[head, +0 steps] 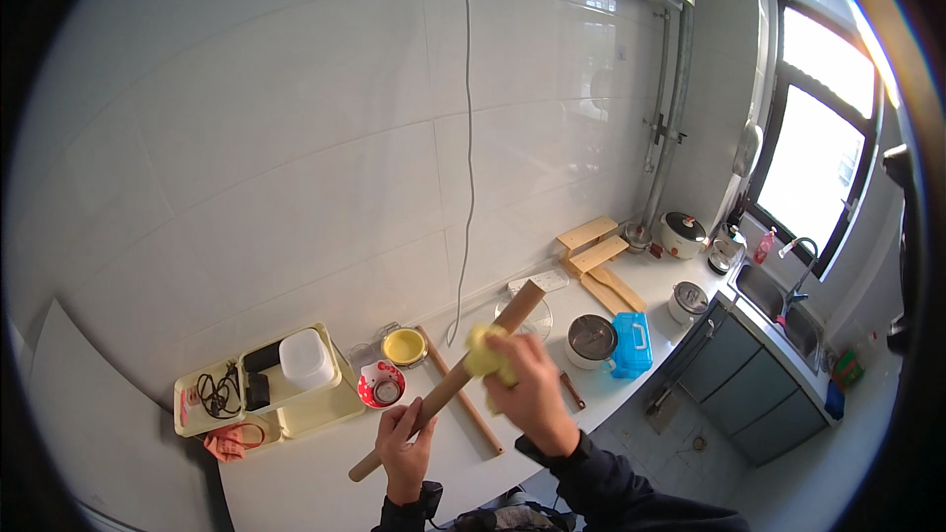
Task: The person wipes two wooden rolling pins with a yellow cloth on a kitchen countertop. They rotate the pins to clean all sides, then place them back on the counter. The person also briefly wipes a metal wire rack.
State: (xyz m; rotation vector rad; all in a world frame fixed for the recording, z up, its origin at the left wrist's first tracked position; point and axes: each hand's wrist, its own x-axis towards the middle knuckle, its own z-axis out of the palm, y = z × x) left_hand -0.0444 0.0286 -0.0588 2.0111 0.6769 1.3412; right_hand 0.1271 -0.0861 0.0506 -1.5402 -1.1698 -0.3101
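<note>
A brown wooden rolling pin (442, 393) is held aslant above the white counter. My left hand (404, 445) grips it near its lower end, with the thumb and fingers around it. Higher up, my right hand (528, 389) presses a yellow cloth (485, 355) onto the pin; the cloth is a little blurred and partly hidden by the fingers. Beneath the pin, a thinner wooden rod (473, 414) lies on the counter. To the left stand a red-and-white bowl (381, 384) and a yellow bowl (405, 346).
Cream trays (323, 414) holding cables and a white container stand at the left. On the right are a lidded pot (591, 340), a blue plastic box (633, 345), a wooden step rack (599, 254) and a rice cooker (681, 235). A sink (761, 290) lies beyond, beneath the window.
</note>
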